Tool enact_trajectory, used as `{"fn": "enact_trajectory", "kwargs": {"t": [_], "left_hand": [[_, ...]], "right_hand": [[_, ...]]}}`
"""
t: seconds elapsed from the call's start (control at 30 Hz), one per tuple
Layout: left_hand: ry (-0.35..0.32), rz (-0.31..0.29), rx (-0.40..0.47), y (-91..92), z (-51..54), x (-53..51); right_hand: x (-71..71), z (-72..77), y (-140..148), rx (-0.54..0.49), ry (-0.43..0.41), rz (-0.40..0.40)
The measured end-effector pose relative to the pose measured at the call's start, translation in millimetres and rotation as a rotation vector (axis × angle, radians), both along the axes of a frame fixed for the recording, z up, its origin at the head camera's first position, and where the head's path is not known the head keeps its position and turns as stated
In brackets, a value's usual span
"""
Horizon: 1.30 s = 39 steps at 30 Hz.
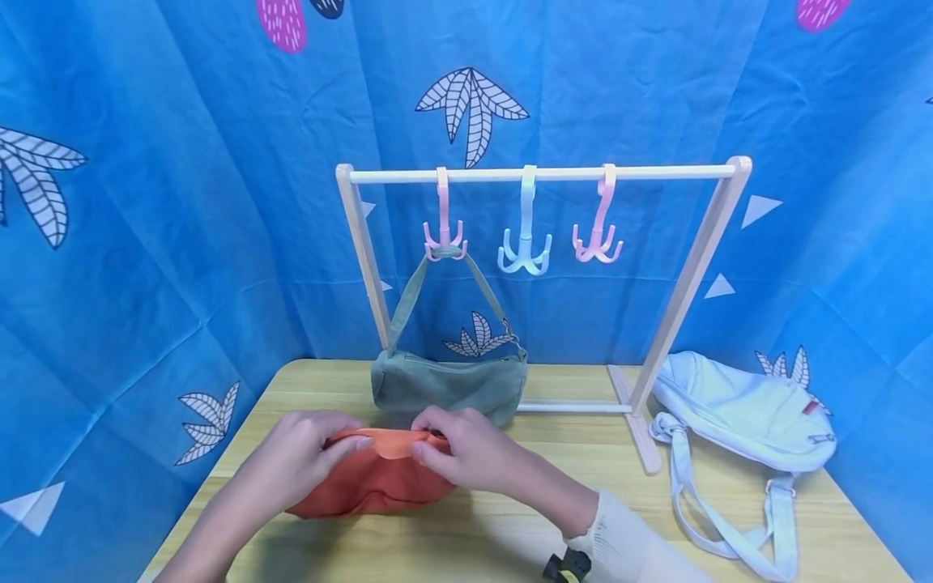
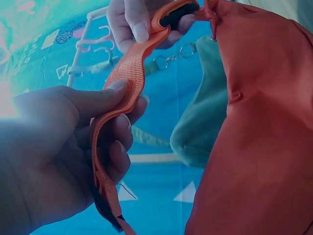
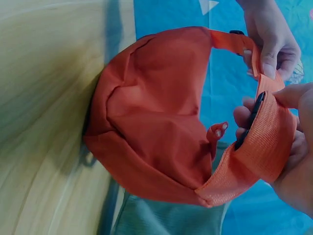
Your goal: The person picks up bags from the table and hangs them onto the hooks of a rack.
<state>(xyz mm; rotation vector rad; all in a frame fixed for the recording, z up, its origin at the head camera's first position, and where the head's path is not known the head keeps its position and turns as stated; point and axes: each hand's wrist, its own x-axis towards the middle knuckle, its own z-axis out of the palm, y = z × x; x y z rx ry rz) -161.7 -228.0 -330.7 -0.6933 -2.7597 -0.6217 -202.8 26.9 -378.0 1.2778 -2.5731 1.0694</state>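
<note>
Both hands hold an orange-red bag (image 1: 364, 490) by its strap (image 1: 394, 444), near the table's front. My left hand (image 1: 309, 449) pinches the strap between thumb and fingers. Farther along it, my right hand (image 1: 466, 453) grips the strap close to a black buckle (image 3: 252, 120). The bag's body (image 3: 151, 107) hangs below the strap; whether its bottom touches the table cannot be told. Just behind it, a green cylindrical bag (image 1: 452, 385) hangs by its strap from the left pink hook (image 1: 443, 223).
A wooden rack (image 1: 688, 287) stands on the table (image 1: 561, 510). Its bar also carries a light blue hook (image 1: 526, 231) and another pink hook (image 1: 600, 223). On the right lies a pale blue-white bag (image 1: 743, 409), its straps trailing forward. Blue patterned cloth (image 1: 619, 97) surrounds the table.
</note>
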Motion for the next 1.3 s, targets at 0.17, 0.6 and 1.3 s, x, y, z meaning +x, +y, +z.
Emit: {"fn": "enact_trajectory", "kwargs": {"t": [0.17, 0.6, 1.3], "left_hand": [[-0.029, 0.001, 0.007, 12.2, 3.7, -3.8], [-0.068, -0.032, 0.071, 35.2, 5.9, -16.9], [-0.134, -0.106, 0.134, 73.0, 24.1, -40.9]], "right_hand": [[-2.4, 2.2, 7, -0.054, 0.064, 0.007], [-2.6, 9.5, 23, -0.122, 0.062, -0.08], [-4.3, 39.0, 74, -0.098, 0.307, -0.271]]}}
